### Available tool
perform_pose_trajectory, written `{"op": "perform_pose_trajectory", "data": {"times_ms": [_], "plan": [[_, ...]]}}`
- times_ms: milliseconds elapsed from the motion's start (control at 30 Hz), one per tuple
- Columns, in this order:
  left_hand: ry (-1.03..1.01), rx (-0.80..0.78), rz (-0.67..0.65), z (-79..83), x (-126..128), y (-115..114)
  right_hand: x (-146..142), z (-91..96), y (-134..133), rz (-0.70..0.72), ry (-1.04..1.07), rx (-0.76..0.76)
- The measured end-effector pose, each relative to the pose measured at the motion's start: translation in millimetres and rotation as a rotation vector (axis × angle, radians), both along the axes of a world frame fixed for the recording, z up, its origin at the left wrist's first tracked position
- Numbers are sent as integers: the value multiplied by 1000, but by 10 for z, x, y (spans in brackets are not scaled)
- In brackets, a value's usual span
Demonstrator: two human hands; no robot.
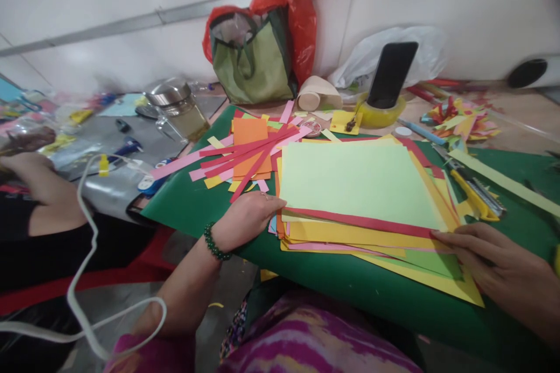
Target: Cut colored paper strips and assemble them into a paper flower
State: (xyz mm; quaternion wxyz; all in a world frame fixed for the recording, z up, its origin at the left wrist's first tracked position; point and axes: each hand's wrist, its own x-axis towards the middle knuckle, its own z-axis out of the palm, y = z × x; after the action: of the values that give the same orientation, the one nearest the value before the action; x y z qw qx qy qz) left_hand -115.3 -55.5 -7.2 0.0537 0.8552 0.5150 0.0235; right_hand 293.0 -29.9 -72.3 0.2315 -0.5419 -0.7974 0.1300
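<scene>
A stack of coloured paper sheets (363, 186), pale green on top with red, yellow and pink below, lies on a green board (332, 280) across my lap. My left hand (247, 218), with a green bead bracelet at the wrist, grips the stack's left edge, fingers curled on the paper. My right hand (503, 271) pinches the stack's lower right corner. Red and pink paper strips (245, 154) lie over an orange sheet beyond my left hand.
A yellow utility knife (475, 192) and a long pale strip lie right of the stack. A phone (391, 74) stands in a yellow tape roll at the back, beside a green and red bag (258, 52) and a glass jar (177, 106). Another person's arm (39, 186) rests at left.
</scene>
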Motion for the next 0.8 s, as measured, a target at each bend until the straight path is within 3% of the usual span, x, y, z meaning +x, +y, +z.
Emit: {"op": "perform_pose_trajectory", "data": {"times_ms": [167, 400, 633, 800], "plan": [[-11, -74, 19, 59, -9, 4, -18, 9, 7, 40, -10, 73], [-18, -52, 46, 48, -17, 26, 17, -26, 0, 70, -13, 97], [113, 75, 24, 4, 0, -35, 6, -22, 6, 99, -24, 171], [68, 234, 38, -3, -48, -151, -11, -3, 18, 170, -32, 277]]}}
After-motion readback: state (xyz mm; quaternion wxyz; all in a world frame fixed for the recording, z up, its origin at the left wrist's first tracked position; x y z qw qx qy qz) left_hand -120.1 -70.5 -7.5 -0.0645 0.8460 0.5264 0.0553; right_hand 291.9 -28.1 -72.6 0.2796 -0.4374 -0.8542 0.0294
